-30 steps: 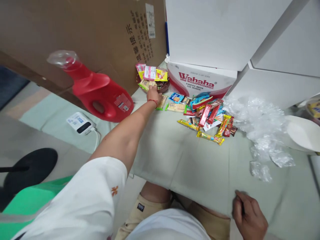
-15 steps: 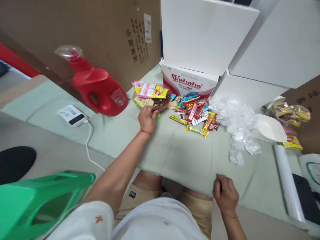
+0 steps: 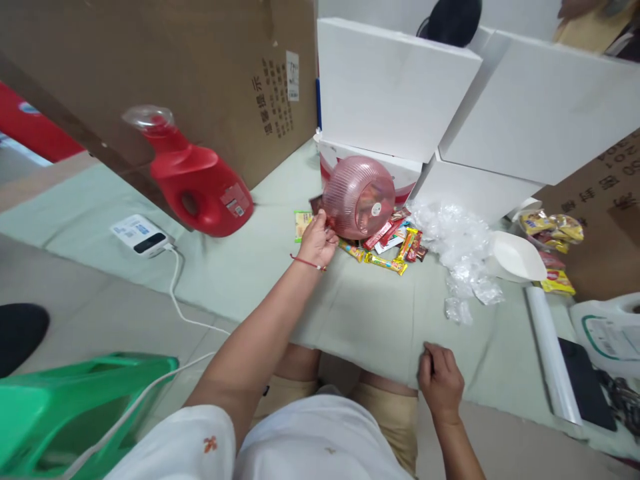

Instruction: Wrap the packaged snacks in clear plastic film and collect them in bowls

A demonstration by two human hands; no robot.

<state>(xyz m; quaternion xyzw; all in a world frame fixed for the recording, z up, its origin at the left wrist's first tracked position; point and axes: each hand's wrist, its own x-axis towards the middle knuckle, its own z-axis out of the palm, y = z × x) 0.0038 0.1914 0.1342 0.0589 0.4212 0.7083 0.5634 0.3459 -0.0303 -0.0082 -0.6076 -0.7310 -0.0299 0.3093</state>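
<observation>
My left hand (image 3: pixel 319 241) grips the rim of a clear pink ribbed plastic bowl (image 3: pixel 345 190), which is tipped on its side with its base facing right. Under and beside the bowl lies a pile of wrapped snack bars, with a yellow-wrapped bar (image 3: pixel 386 263) at the front and a red one (image 3: pixel 377 235) behind it. A green and cream packet (image 3: pixel 302 224) shows left of the bowl. What is still inside the bowl is mostly hidden. At the table's front edge my right hand (image 3: pixel 441 380) rests with its fingers curled and no object visible in it.
Crumpled clear plastic (image 3: pixel 457 247) lies right of the snacks, beside a white scoop (image 3: pixel 517 257). Farther right are a clear roll (image 3: pixel 553 353) and a black phone (image 3: pixel 587 383). A red jug (image 3: pixel 200 183) and a white corded device (image 3: pixel 139 235) stand left. White boxes (image 3: pixel 395 87) rise behind.
My left hand has lifted the bowl and turned it over to the right, above the snack pile. The yellow and pink packets that lay on it have gone from sight. My right hand stays put.
</observation>
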